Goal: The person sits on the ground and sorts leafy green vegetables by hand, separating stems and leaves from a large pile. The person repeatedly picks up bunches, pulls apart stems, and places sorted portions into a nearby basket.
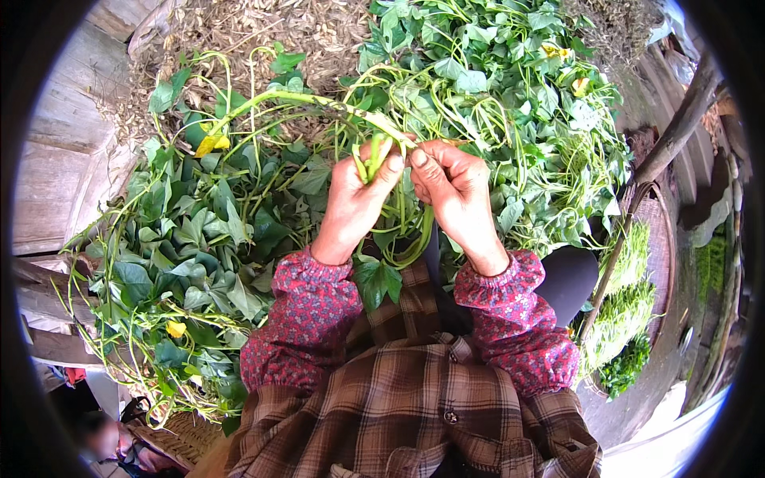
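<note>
My left hand point(361, 194) grips a small bunch of cut-looking green leaf stems point(375, 160), their ends poking up above the thumb. Close beside it, my right hand point(452, 185) pinches the end of a thick sweet potato vine point(299, 95) between thumb and fingertips. That vine arches from the leafy heap on the left over to both hands. Below them, more stems point(421, 239) hang in a loop, and a green leaf point(378, 279) droops in front of my plaid garment. My fingers partly hide where the stem and vine meet.
Leafy vines point(197, 233) heap up on the left; another green heap point(538, 119) lies right. Dry pods point(269, 27) cover the far side. A wooden pole point(675, 137) slants past a basket point(654, 239) with bundled stems point(618, 322). A person point(101, 439) is lower left.
</note>
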`<action>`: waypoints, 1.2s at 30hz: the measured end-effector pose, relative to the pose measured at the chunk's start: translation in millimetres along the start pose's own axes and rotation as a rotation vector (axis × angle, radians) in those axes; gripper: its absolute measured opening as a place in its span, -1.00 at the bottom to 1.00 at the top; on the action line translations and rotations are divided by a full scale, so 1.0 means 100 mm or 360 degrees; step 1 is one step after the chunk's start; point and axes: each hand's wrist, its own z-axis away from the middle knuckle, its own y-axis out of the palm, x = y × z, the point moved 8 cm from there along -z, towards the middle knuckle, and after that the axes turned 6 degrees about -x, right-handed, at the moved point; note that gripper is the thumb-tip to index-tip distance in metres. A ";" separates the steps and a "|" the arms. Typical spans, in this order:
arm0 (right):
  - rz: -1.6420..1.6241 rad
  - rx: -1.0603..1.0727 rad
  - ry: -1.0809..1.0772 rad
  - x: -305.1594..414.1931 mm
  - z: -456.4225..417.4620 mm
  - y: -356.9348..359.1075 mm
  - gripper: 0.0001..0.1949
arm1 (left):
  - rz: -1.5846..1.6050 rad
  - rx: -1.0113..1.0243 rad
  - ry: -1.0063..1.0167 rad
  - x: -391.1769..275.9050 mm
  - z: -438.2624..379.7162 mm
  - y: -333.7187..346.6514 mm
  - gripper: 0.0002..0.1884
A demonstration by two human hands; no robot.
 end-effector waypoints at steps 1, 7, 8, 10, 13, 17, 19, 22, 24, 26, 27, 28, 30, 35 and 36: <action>-0.0075 0.0035 0.0012 0.01 0.01 0.01 -0.81 | 0.0106 -0.0010 -0.0037 0.03 -0.01 -0.02 -0.71; -0.0001 -0.0082 0.0029 0.00 0.06 -0.07 -0.83 | -0.0443 -0.0434 0.0454 -0.15 0.00 -0.19 -0.79; 0.0091 -0.0163 -0.0033 0.06 0.07 -0.13 -0.83 | -0.0603 -0.0532 0.0649 -0.15 -0.02 -0.30 -0.80; 0.0051 -0.0301 -0.0109 0.25 0.10 -0.19 -0.81 | -0.0601 -0.0736 0.0662 -0.06 -0.05 -0.64 -0.83; -0.0136 -0.0184 0.0006 0.20 0.04 -0.23 -0.79 | -0.0183 -0.0462 0.0244 0.07 -0.10 -0.75 -0.74; -0.0083 -0.0051 0.0076 0.10 0.05 -0.01 -0.78 | 0.0187 -0.0162 0.0046 -0.08 -0.03 -0.16 -0.76; -0.0107 0.0008 0.0073 0.10 0.06 0.04 -0.78 | 0.0342 0.0012 0.0100 -0.12 -0.02 0.04 -0.78; -0.0093 0.0039 0.0127 0.11 0.07 0.08 -0.78 | 0.0086 -0.0158 0.0341 -0.06 -0.03 -0.06 -0.84; -0.0041 0.0002 0.0091 0.11 0.07 0.06 -0.78 | -0.0465 -0.0354 0.0766 -0.22 -0.02 -0.14 -0.92; -0.0070 -0.0108 0.0075 0.15 0.10 -0.01 -0.78 | -0.1060 -0.0609 0.0946 -0.26 -0.01 -0.37 -0.94; -0.0135 -0.0180 0.0076 0.22 0.12 -0.04 -0.79 | -0.0779 -0.0865 0.1050 -0.30 -0.05 -0.69 -0.88; -0.0240 -0.0198 0.0032 0.29 0.10 -0.08 -0.79 | -0.0499 -0.1070 0.0676 -0.09 -0.13 -1.15 -0.84; -0.0285 -0.0165 0.0042 0.29 0.04 -0.17 -0.79 | -0.0018 -0.1157 -0.0023 0.22 -0.09 -1.56 -0.84; -0.0042 -0.0093 -0.0009 0.21 -0.05 0.03 -0.79 | 0.0015 -0.0329 0.0247 -0.30 -0.02 -0.31 -0.73; 0.0077 -0.0108 -0.0103 0.18 -0.08 0.03 -0.79 | 0.0044 -0.0281 0.0155 -0.23 0.01 -0.18 -0.73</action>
